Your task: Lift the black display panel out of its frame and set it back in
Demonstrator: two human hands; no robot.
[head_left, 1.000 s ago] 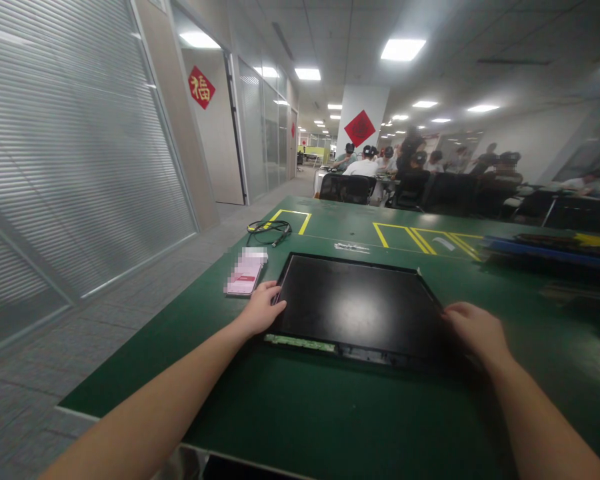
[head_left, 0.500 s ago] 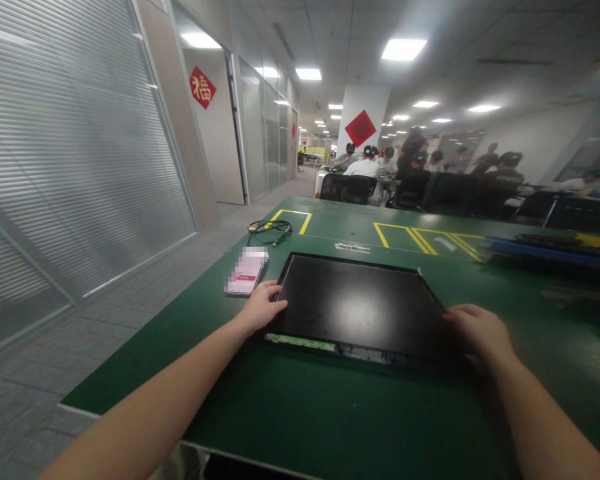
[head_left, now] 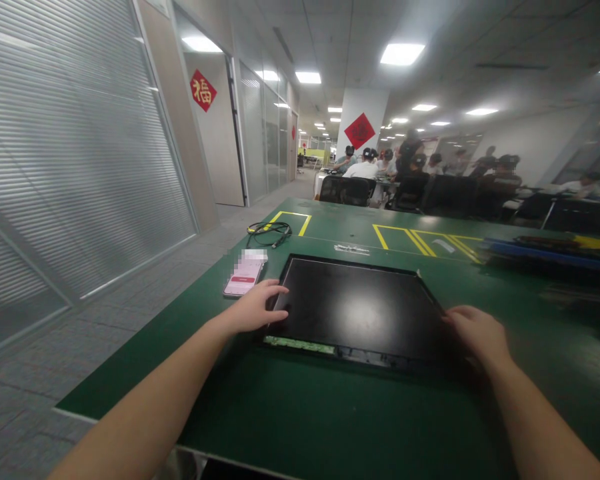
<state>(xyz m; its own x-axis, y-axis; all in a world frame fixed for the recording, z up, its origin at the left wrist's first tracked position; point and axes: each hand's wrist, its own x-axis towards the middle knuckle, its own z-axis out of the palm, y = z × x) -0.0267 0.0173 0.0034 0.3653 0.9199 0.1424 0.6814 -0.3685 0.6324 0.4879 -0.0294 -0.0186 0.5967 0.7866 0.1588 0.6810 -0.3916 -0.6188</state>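
Screen lies flat, face up, on the green counter in front of you. Likely stiff, modest in weight; face probably slick, easily cracked. Best hold for you: the black side rims, well clear of the bare green circuit strip along the near edge. Your left hand: grip released, thumb and fingers spread over the left rim. Your right hand: fingertips at the right rim; how tightly, you can't tell. Phone just beyond the left hand; coiled cable farther back.
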